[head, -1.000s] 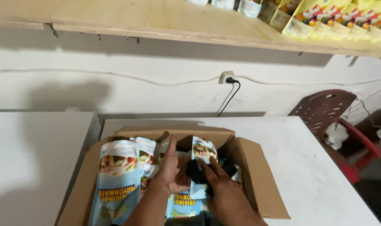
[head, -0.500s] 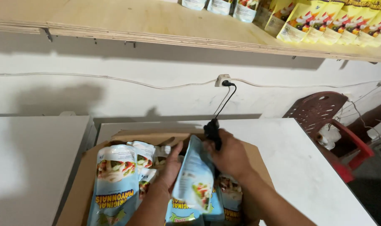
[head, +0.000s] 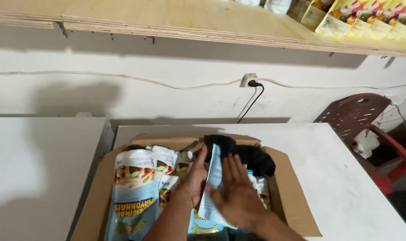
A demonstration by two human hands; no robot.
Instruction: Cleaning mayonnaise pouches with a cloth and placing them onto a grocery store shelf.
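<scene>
1. Nearest me, my forearms come up from the bottom edge, which cuts them off above the wrists; I cannot see the elbows
2. My right hand is spread flat, fingers straight, its palm pressed to the side of a pale blue pouch that stands on edge in the cardboard box
3. My left hand is on the pouch's other side, thumb up against it; the fingers fall behind the pouch, so I cannot tell whether they curl round it or lie flat
4. The pouch's lower part is cut by the frame and its printed face is turned away, so only its thin edge and back show
5. To the left in the box a big white pouch stands face up to me, with smaller ones packed close behind it; their bottoms are hidden
6. Something black and soft-looking lies over the far right of the box's contents; I cannot make out what it is
7. The box's right flap hangs open over the white table, which has bare surface on to its right edge; the left flap meets a second white table, a narrow gap between the two
8. Beyond the right corner sits a dark red plastic chair, partly cut off
9. On the far wall a black plug sits in a socket, and a wooden shelf overhangs, yellow packets on it clipped by the top edge
</scene>
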